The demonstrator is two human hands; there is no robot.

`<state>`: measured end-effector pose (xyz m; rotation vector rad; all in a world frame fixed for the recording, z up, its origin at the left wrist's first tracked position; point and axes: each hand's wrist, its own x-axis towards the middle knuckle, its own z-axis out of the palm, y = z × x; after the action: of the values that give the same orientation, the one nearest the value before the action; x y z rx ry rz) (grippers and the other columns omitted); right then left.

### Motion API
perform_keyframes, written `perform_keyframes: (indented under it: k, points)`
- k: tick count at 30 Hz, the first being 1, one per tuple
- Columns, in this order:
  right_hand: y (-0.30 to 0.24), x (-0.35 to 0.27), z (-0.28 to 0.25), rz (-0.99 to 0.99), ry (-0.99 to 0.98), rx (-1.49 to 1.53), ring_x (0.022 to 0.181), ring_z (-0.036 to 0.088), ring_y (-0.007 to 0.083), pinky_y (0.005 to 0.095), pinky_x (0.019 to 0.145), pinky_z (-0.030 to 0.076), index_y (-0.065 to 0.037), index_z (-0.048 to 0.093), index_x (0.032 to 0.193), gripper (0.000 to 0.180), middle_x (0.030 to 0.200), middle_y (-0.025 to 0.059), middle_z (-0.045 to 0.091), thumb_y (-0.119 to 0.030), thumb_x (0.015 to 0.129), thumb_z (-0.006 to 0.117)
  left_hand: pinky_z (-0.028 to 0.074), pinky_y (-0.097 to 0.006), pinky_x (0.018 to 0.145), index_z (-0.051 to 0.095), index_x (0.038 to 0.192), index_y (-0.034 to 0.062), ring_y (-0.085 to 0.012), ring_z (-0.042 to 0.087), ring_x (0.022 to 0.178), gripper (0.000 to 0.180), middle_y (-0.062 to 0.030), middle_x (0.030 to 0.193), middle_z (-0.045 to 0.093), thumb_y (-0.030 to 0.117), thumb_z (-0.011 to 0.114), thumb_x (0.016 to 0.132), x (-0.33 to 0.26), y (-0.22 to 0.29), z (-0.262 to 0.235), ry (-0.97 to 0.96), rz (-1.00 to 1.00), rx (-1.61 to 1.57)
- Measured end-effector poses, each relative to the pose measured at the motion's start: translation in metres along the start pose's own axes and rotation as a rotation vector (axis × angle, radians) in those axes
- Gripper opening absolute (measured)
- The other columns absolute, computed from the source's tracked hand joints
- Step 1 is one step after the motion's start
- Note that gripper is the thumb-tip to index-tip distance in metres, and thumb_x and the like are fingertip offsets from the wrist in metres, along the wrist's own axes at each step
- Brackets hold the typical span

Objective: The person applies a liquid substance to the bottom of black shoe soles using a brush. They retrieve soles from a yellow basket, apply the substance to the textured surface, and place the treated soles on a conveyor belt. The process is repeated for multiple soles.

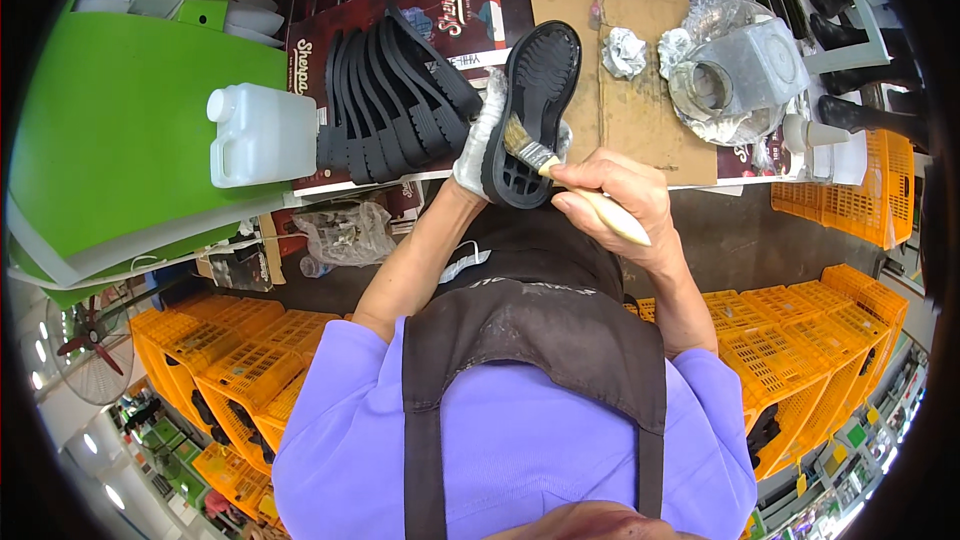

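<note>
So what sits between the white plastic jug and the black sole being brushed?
In the head view, a row of black soles stands on edge between the jug and the held sole.

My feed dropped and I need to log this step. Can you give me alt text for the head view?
A gloved left hand holds a black shoe sole upright while the bare right hand brushes it with a small paintbrush. Behind are stacked black soles, a white jug and a foil-wrapped metal pot on cardboard.

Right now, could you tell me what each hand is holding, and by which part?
The gloved left hand grips the black shoe sole along its left edge near the heel end. The right hand holds a brush by its pale handle, bristles on the sole.
</note>
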<state>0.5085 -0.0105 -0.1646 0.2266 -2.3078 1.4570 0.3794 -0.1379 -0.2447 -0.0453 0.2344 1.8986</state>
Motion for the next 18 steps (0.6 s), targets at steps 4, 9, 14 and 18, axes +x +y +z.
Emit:
perform_keyframes:
  k: [4,9,14,18]
  points:
    - [-0.007,0.002,0.0,-0.03,-0.027,-0.006,0.066,0.062,0.0218,0.0307,0.058,0.049,0.001,0.067,0.095,0.025,0.08,0.0099,0.066,-0.003,0.072,0.076,0.056,-0.043,0.069,0.055,0.121,0.0095,-0.03,0.064,0.08,0.063,-0.0143,0.101,0.064,0.063,0.041,0.091,-0.001,0.002,-0.007,0.056,-0.033,-0.08]
    - [-0.016,0.003,-0.002,-0.025,-0.061,0.007,0.065,0.062,0.0215,0.0303,0.057,0.048,0.001,0.067,0.094,0.025,0.08,0.0096,0.066,-0.004,0.072,0.076,0.056,-0.045,0.065,0.057,0.118,0.0122,-0.0303,0.064,0.078,0.059,-0.0128,0.1,0.065,0.062,0.044,0.09,-0.002,0.002,0.001,0.167,-0.017,-0.17]
    - [-0.025,0.011,-0.007,-0.025,-0.082,0.028,0.06,0.061,0.019,0.0278,0.054,0.045,0.002,0.068,0.089,0.02,0.072,0.0109,0.065,-0.005,0.072,0.076,0.056,-0.041,0.06,0.056,0.116,0.0123,-0.0277,0.064,0.076,0.052,-0.0112,0.099,0.065,0.057,0.046,0.092,-0.003,0.003,0.007,0.14,-0.024,-0.078]
    - [-0.025,0.015,-0.015,-0.044,-0.143,0.055,0.059,0.06,0.0188,0.0273,0.053,0.044,0.002,0.068,0.089,0.021,0.072,0.011,0.065,-0.007,0.072,0.076,0.056,-0.04,0.064,0.056,0.115,0.011,-0.0259,0.064,0.079,0.044,-0.011,0.101,0.064,0.048,0.044,0.096,-0.009,-0.001,0.023,0.143,-0.019,-0.008]
